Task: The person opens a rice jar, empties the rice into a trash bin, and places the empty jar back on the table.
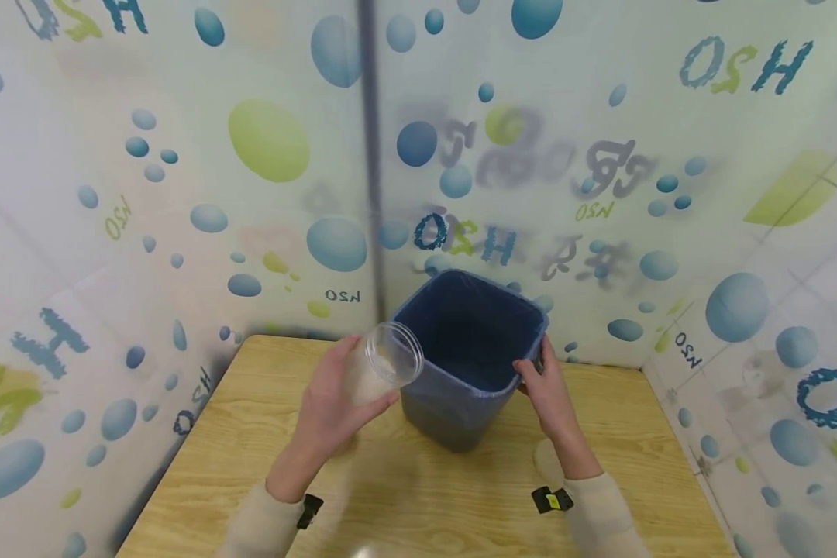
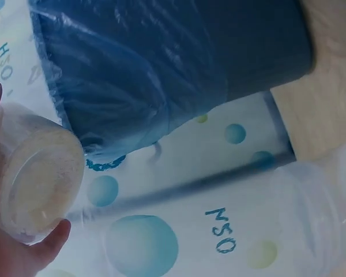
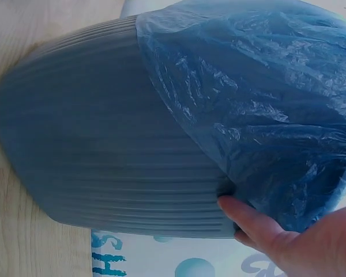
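My left hand (image 1: 331,399) grips a clear plastic jar (image 1: 384,364), tilted with its open mouth toward a blue-grey trash bin (image 1: 435,418). Pale contents show inside the jar, and its round base (image 2: 43,184) faces the left wrist view. A thin translucent blue bag (image 3: 254,98) lines the bin and is folded over its rim. At the bin's right side, my right hand (image 1: 547,384) holds the rim with thumb and fingers. The bin stands on the table, dark inside. The jar's mouth is beside the bin's left rim; whether they touch, I cannot tell.
The wooden table (image 1: 251,442) fits into a corner of patterned curtain walls (image 1: 272,217). A pale round lid-like disc (image 1: 548,461) lies near my right wrist, partly covered. In the left wrist view, another clear plastic container (image 2: 317,202) appears at lower right.
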### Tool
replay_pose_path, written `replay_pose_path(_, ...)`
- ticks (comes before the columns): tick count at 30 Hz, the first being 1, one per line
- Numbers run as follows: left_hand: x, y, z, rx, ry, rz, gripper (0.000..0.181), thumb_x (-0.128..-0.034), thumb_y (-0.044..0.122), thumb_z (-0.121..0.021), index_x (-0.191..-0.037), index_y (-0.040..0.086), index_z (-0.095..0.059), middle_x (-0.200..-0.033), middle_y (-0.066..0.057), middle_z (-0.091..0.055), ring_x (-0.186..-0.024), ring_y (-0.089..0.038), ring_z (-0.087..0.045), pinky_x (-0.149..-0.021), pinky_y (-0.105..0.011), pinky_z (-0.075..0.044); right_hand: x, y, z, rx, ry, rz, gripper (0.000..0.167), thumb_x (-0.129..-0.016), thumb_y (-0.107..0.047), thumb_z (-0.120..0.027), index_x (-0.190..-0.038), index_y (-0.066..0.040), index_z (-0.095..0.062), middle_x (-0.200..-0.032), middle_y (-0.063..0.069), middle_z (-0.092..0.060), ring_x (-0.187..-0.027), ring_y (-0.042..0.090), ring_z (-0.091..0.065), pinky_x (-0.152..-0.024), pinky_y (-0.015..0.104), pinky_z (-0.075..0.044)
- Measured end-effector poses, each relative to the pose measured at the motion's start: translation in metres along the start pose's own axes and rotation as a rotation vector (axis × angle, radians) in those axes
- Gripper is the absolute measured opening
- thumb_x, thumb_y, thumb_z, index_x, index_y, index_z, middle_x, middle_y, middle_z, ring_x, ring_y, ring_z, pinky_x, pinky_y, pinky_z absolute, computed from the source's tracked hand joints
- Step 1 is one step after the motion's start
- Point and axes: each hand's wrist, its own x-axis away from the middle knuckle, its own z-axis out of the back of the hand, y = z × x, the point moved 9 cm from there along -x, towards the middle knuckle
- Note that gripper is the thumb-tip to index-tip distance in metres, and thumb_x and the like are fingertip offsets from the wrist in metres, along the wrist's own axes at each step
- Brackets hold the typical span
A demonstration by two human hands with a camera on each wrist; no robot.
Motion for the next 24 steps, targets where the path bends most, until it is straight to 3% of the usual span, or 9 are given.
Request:
replay_pose_path(5, -0.017, 0.001, 0.005, -0.018, 0.001, -0.049, 0.096, -0.0620, 0.030, -0.096, -0.140, -0.006, -0.051, -0.129, -0.025, -0.061, -0.114, -0.041, -0.060, -0.091, -0.057, -0.053, 0.000, 0.000, 0.001, 0.010, 0.002, 0.009, 0.077, -0.105, -0.018, -0.049, -0.168, -0.019, -0.005, -0.171, 0.013, -0.017, -0.146, 0.037, -0.037, -0.106, 0.057, -0.046)
replay_pose_path(13, -0.040, 0.000, 0.003, -0.070, -0.033, -0.097, 0.094, -0.0631, 0.035, -0.095, -0.139, -0.003, -0.054, -0.129, -0.022, -0.061, -0.116, -0.040, -0.060, -0.094, -0.055, -0.053, 0.001, 0.001, 0.000, 0.009, 0.000, 0.006, 0.078, -0.105, -0.019, -0.049, -0.168, -0.018, -0.003, -0.171, 0.013, -0.016, -0.147, 0.037, -0.036, -0.106, 0.054, -0.046)
replay_pose_path(24, -0.060, 0.003, -0.005, -0.130, -0.087, -0.130, 0.097, -0.0632, 0.035, -0.100, -0.142, 0.001, -0.054, -0.131, -0.022, -0.056, -0.114, -0.040, -0.059, -0.094, -0.054, -0.053, 0.001, 0.001, 0.000, -0.001, 0.000, 0.007, 0.077, -0.106, -0.016, -0.049, -0.168, -0.017, -0.003, -0.171, 0.014, -0.016, -0.149, 0.037, -0.033, -0.109, 0.060, -0.043)
